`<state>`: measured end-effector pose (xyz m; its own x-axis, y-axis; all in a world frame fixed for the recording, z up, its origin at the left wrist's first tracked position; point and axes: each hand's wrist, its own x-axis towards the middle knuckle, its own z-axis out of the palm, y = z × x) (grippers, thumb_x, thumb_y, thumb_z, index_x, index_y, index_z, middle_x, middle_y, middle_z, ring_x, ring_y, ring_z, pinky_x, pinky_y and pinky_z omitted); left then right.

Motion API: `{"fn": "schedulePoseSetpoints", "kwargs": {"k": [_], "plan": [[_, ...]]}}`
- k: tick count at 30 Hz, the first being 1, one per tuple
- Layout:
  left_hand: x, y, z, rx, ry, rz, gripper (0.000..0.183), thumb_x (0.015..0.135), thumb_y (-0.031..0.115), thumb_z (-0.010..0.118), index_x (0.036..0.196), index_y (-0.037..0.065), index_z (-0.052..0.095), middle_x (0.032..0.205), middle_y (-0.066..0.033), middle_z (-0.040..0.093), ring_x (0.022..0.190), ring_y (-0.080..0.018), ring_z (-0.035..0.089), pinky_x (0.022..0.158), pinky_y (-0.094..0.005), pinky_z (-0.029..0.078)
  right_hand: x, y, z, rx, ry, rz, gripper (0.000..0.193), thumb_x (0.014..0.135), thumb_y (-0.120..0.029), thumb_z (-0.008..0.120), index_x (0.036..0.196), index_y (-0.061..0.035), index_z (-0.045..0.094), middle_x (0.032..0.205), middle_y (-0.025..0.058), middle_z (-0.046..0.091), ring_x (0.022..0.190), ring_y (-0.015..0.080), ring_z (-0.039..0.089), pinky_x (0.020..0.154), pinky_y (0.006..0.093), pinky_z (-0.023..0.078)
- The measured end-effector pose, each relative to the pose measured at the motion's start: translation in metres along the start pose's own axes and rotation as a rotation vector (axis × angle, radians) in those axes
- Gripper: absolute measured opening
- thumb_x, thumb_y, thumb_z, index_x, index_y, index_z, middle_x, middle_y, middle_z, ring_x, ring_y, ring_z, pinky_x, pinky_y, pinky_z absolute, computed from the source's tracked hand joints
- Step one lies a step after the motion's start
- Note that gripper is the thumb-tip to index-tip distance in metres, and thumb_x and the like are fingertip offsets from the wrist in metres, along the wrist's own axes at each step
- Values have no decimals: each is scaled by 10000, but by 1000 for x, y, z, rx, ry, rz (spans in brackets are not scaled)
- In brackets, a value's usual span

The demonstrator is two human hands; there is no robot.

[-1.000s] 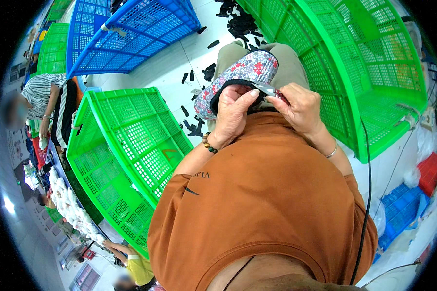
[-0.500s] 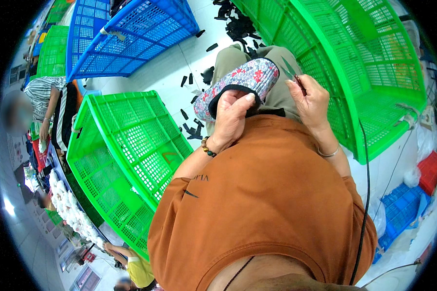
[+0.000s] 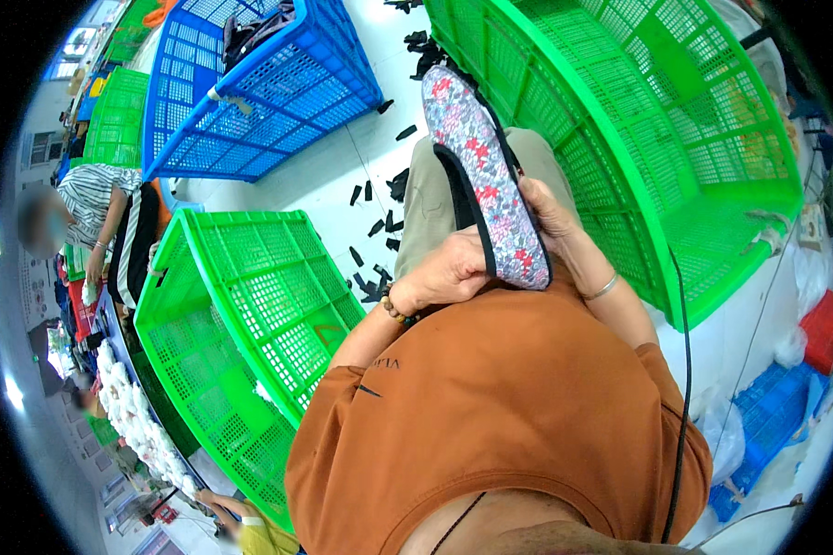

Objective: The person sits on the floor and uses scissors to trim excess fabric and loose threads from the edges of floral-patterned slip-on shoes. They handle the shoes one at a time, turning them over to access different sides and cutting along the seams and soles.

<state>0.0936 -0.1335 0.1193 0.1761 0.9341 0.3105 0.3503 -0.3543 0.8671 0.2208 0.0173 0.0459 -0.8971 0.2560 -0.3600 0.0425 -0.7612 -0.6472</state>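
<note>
A cloth shoe (image 3: 487, 176) with a grey, red and pink floral print and black edging is held upright over my lap, toe pointing away from me. My left hand (image 3: 453, 266) is closed on its heel end, the fingers tucked inside the black-lined opening. Along the shoe's right side, my right hand (image 3: 551, 215) is closed, with the thumb close to the black edge. A bit of dark reddish handle shows at its fingertips; the scissors' blades, visible earlier, are hidden behind the shoe.
Green plastic crates stand at my left (image 3: 278, 287) and right (image 3: 611, 176), with a blue crate (image 3: 278, 102) ahead. Black scraps (image 3: 379, 227) litter the white floor. A black cord (image 3: 683, 370) hangs at my right. A person in a striped top (image 3: 91, 199) works at far left.
The shoe has turned from lying sideways to toe-away, and its outer side now faces up. My right hand has moved in from the right to the shoe, and the scissors' blades have gone out of sight.
</note>
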Motion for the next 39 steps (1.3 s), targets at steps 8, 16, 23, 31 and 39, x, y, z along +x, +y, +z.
{"fn": "schedulePoseSetpoints", "kwargs": {"k": [8,16,23,31,39], "plan": [[-23,-13,9,-167,-33,-360,568,724,74,639,1262,29,464,1305,-162,463,1214,-311,437,1038,-366,319,2,-9,19,-255,81,-303,312,700,-151,785,856,-107,518,775,-61,457,690,57,432,630,222,386],[-32,-28,-14,-875,430,-450,596,710,162,749,1214,-22,490,1124,-69,594,1005,-133,567,898,-288,444,-2,-14,33,-339,126,-377,347,732,-84,757,840,-128,430,709,-75,370,605,27,364,538,178,305],[4,-15,-49,-951,681,-492,440,692,-1,716,1104,-5,560,963,-61,650,811,-121,629,763,-278,513,1,-13,43,-947,150,-498,291,763,-130,744,769,-71,460,666,-57,434,565,24,367,501,189,307],[2,-1,-64,-824,575,-559,428,664,-18,731,1066,-9,583,944,-53,653,785,-96,620,726,-240,504,-2,-43,68,-1092,385,-927,328,715,-228,781,859,-43,552,593,10,511,466,115,441,441,252,374],[10,0,-57,-572,522,-604,364,644,-4,755,970,2,592,853,-3,632,713,-51,567,673,-212,480,13,-63,91,-1133,351,-1239,207,771,-70,725,909,-23,578,704,-21,535,548,23,396,461,181,329]]}}
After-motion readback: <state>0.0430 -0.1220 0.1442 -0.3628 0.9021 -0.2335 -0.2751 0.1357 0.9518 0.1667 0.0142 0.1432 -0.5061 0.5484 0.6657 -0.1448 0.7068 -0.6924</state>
